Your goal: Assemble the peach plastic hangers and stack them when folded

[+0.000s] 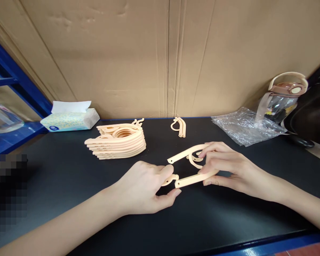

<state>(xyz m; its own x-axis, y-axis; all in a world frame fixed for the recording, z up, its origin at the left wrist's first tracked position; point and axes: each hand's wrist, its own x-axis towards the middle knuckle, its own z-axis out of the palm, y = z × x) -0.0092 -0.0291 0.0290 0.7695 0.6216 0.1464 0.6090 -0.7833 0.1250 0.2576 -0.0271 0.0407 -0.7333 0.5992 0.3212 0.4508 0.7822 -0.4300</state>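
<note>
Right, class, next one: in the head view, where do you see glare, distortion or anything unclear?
Head view: bright glints on the crumpled clear plastic, soft sheen on the black tabletop; head view: apparent wide-angle stretching towards the edges, the blue frame leaning steeply; head view: a pixelated block hides the lower left, while the left hand and right hand look fairly sharp.

A cream plastic frame (190,180) is held by its curved end, its 2 pierced tips spread apart and pointed leftward. A small matching piece (169,180), partly covered, is held just beside the lower tip.
</note>
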